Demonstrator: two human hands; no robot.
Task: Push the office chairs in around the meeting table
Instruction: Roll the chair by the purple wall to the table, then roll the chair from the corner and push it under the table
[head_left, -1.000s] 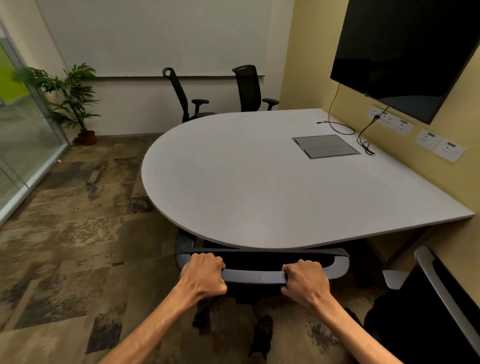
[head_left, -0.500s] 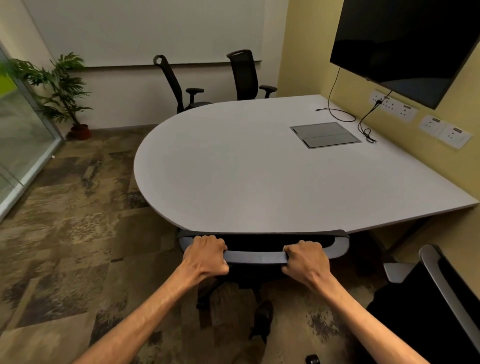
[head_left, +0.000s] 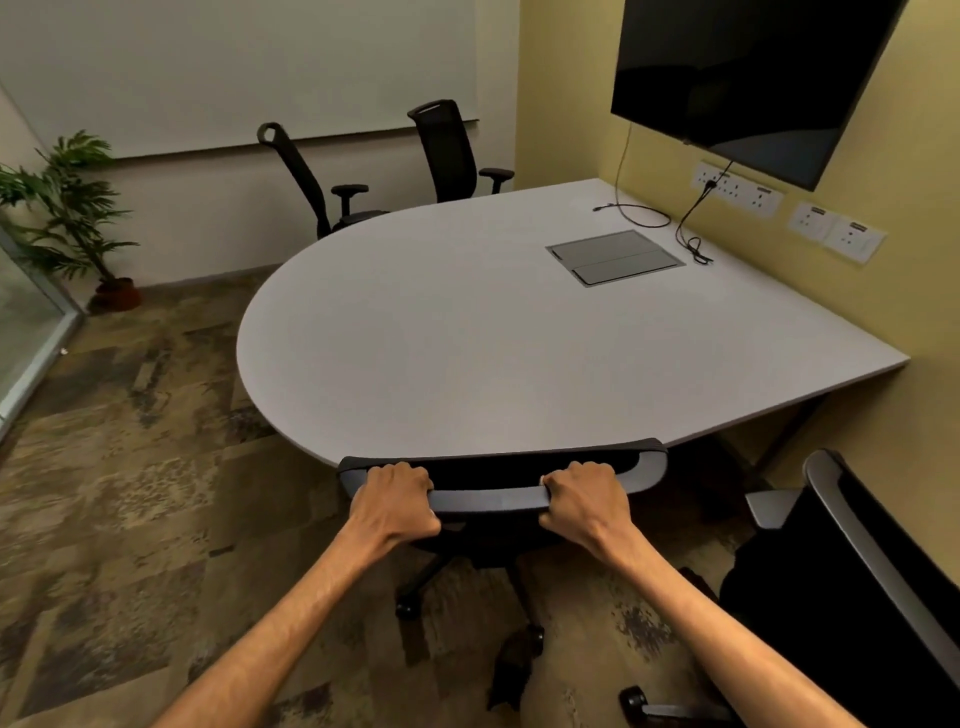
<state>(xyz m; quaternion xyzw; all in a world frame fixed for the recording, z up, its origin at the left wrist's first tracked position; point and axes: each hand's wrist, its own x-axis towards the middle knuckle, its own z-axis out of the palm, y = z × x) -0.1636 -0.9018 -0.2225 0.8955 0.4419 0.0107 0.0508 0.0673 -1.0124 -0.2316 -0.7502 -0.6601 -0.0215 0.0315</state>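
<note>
A grey meeting table (head_left: 467, 343) with a rounded left end fills the middle of the view. A black office chair (head_left: 493, 478) stands right in front of me, its backrest top against the table's near edge and its seat hidden under the tabletop. My left hand (head_left: 395, 501) and my right hand (head_left: 582, 501) both grip the grey top bar of that backrest. Another black chair (head_left: 852, 582) stands at the lower right, away from the table. Two more black chairs (head_left: 311, 176) (head_left: 449, 150) stand at the table's far side.
A wall screen (head_left: 748, 73) hangs above sockets (head_left: 737, 189) on the yellow wall, with cables (head_left: 691, 239) on the tabletop beside a grey cable hatch (head_left: 613, 257). A potted plant (head_left: 72, 218) stands far left by a glass wall (head_left: 26, 332). Patterned carpet (head_left: 130, 493) covers the floor.
The chair has rolled forward under the table, with its backrest now at the table edge. Both hands stay on the backrest bar. My view has moved closer.
</note>
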